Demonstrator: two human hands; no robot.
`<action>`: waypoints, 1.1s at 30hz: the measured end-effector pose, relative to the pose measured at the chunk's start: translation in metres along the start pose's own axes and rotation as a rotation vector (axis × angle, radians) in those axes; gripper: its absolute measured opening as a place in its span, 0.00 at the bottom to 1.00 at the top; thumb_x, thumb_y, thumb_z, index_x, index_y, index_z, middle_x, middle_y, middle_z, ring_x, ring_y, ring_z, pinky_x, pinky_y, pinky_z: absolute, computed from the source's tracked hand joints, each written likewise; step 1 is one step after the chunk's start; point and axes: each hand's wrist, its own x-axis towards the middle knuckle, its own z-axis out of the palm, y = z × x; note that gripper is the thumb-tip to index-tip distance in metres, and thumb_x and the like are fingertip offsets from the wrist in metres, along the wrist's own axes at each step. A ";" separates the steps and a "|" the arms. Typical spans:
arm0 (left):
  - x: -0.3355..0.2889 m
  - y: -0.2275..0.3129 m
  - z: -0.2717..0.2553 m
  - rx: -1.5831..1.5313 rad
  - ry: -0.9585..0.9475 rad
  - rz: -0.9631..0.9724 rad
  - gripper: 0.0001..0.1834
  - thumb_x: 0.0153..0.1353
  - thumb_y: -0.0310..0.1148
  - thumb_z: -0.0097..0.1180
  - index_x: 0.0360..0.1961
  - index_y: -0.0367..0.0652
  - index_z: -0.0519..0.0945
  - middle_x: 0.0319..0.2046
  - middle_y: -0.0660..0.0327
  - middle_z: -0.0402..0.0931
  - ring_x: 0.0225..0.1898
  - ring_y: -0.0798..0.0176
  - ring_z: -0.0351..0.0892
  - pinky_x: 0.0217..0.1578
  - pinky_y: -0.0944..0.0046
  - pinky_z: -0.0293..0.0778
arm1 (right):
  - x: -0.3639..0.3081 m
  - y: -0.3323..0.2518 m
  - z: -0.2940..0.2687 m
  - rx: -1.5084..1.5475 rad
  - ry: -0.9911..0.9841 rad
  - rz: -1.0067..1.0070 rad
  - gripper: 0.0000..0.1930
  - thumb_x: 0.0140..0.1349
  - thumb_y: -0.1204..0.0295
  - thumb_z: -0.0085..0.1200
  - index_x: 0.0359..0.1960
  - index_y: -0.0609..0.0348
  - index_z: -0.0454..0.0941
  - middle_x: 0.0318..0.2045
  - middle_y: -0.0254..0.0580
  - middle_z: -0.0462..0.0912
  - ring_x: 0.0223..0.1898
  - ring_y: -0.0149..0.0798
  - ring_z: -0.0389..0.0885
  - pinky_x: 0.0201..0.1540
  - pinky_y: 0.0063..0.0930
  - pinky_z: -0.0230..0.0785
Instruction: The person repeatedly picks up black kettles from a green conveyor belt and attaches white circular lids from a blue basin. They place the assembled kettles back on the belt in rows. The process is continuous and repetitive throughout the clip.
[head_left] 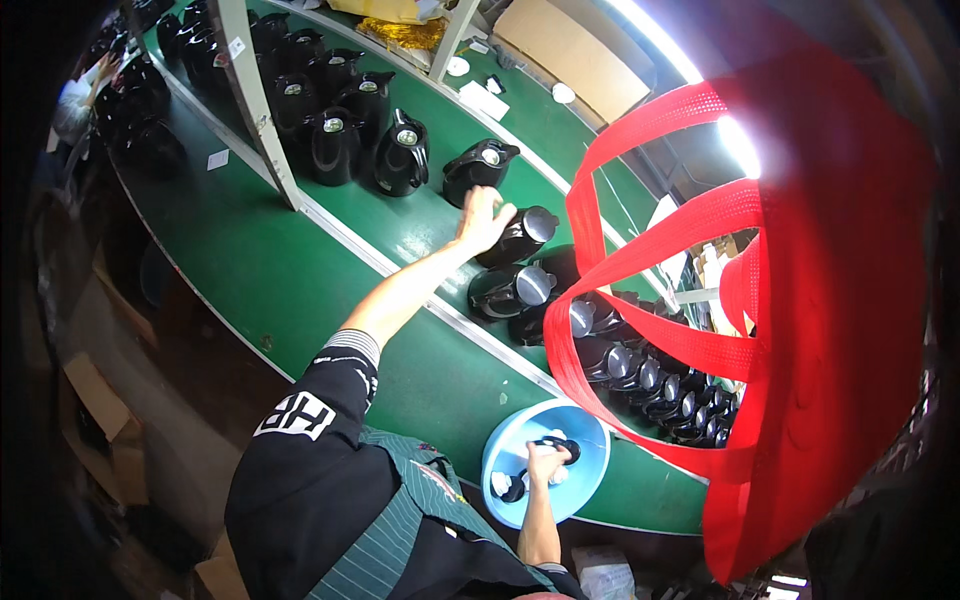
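At the near edge of the green worktable [430,365], a blue basin [592,472] holds small black-and-white parts [512,488]. The person's right hand [545,461] reaches down into it, fingers curled at a black part [571,450]; whether they pinch it or only touch it cannot be told. Farther out, past a pale rail [345,238], the left hand [484,222] is partly spread over a black jug with a silvery round top [516,244]; contact is unclear. Just beyond its fingertips stands another black jug, with a pale round mark on top [463,182]. More jugs crowd off to the right, and a further cluster [335,145] stands at upper left.

The step in hand looks like picking a part from the basin while the other hand steadies or reaches for a jug. The next move seems to call for a sure grip on one part and a clean lift past the basin's rim.
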 end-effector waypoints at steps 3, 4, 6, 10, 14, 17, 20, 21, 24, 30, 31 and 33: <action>0.036 0.008 -0.032 0.347 0.212 -0.013 0.45 0.51 0.34 0.76 0.67 0.36 0.64 0.64 0.46 0.64 0.67 0.41 0.63 0.69 0.44 0.63 | -0.028 -0.055 -0.047 0.280 0.125 0.217 0.49 0.46 0.57 0.83 0.59 0.66 0.59 0.55 0.62 0.71 0.61 0.55 0.74 0.65 0.46 0.66; 0.046 0.002 -0.037 0.485 0.198 -0.066 0.50 0.50 0.35 0.78 0.70 0.35 0.61 0.66 0.45 0.61 0.70 0.40 0.60 0.73 0.44 0.59 | -0.027 -0.062 -0.055 0.292 0.145 0.143 0.49 0.47 0.56 0.83 0.59 0.65 0.58 0.55 0.60 0.70 0.60 0.53 0.74 0.66 0.45 0.66; 0.064 -0.022 -0.052 0.534 -0.064 -0.272 0.47 0.48 0.39 0.80 0.65 0.38 0.66 0.66 0.46 0.67 0.69 0.42 0.66 0.69 0.48 0.68 | -0.021 -0.081 -0.062 0.417 0.154 0.026 0.45 0.52 0.58 0.81 0.58 0.65 0.59 0.54 0.56 0.70 0.57 0.48 0.74 0.64 0.42 0.67; 0.037 -0.041 -0.069 0.210 -0.346 -0.294 0.24 0.46 0.46 0.82 0.26 0.42 0.78 0.27 0.53 0.83 0.34 0.48 0.85 0.41 0.47 0.80 | -0.008 -0.132 -0.062 0.486 0.198 -0.231 0.32 0.56 0.60 0.79 0.50 0.61 0.69 0.44 0.43 0.75 0.43 0.38 0.76 0.50 0.33 0.73; -0.020 0.000 -0.113 0.144 -0.188 -0.267 0.27 0.45 0.49 0.81 0.26 0.39 0.78 0.22 0.56 0.79 0.26 0.51 0.80 0.32 0.52 0.76 | -0.023 -0.220 -0.068 0.619 -0.107 -0.173 0.22 0.59 0.64 0.76 0.43 0.61 0.74 0.38 0.34 0.72 0.40 0.30 0.71 0.46 0.26 0.69; -0.062 0.064 -0.180 0.254 -0.417 -0.171 0.24 0.46 0.49 0.79 0.28 0.40 0.82 0.23 0.54 0.81 0.27 0.52 0.82 0.32 0.52 0.76 | -0.031 -0.263 -0.052 0.780 -0.201 -0.250 0.21 0.64 0.67 0.72 0.51 0.64 0.75 0.38 0.31 0.72 0.46 0.30 0.75 0.51 0.27 0.71; -0.098 0.122 -0.236 0.270 -0.601 -0.042 0.20 0.48 0.45 0.76 0.30 0.41 0.82 0.23 0.54 0.81 0.27 0.47 0.83 0.32 0.51 0.76 | -0.049 -0.334 -0.047 1.036 -0.270 -0.468 0.21 0.63 0.68 0.73 0.45 0.62 0.72 0.40 0.37 0.71 0.46 0.33 0.75 0.53 0.29 0.71; -0.107 0.142 -0.249 0.280 -0.643 0.008 0.18 0.48 0.43 0.75 0.30 0.41 0.83 0.23 0.54 0.81 0.27 0.46 0.83 0.32 0.51 0.76 | -0.050 -0.346 -0.045 0.938 -0.227 -0.610 0.21 0.62 0.68 0.74 0.43 0.62 0.71 0.45 0.44 0.74 0.48 0.38 0.77 0.54 0.31 0.72; -0.130 0.175 -0.270 0.271 -0.657 0.099 0.14 0.50 0.39 0.74 0.30 0.41 0.83 0.24 0.53 0.82 0.28 0.44 0.84 0.33 0.50 0.77 | -0.057 -0.369 -0.054 0.714 -0.130 -0.931 0.23 0.57 0.68 0.77 0.38 0.61 0.69 0.59 0.63 0.76 0.52 0.53 0.80 0.56 0.38 0.73; -0.128 0.194 -0.284 0.122 -0.857 0.110 0.16 0.46 0.35 0.76 0.28 0.39 0.81 0.20 0.53 0.78 0.21 0.52 0.78 0.28 0.57 0.73 | -0.075 -0.339 -0.073 0.722 -0.183 -1.113 0.25 0.52 0.70 0.79 0.37 0.60 0.69 0.67 0.73 0.70 0.60 0.62 0.80 0.57 0.42 0.75; -0.119 0.196 -0.286 0.118 -0.953 0.079 0.17 0.44 0.36 0.78 0.29 0.39 0.82 0.19 0.58 0.77 0.21 0.61 0.75 0.28 0.59 0.72 | -0.076 -0.338 -0.081 0.709 -0.170 -1.151 0.25 0.52 0.70 0.79 0.38 0.60 0.69 0.68 0.73 0.70 0.62 0.63 0.79 0.58 0.43 0.75; -0.099 0.192 -0.282 0.022 -1.210 -0.003 0.18 0.43 0.36 0.80 0.30 0.38 0.84 0.19 0.66 0.77 0.22 0.71 0.72 0.28 0.63 0.71 | -0.074 -0.327 -0.092 0.644 -0.180 -1.227 0.25 0.51 0.70 0.80 0.37 0.59 0.70 0.69 0.70 0.70 0.66 0.65 0.77 0.62 0.45 0.75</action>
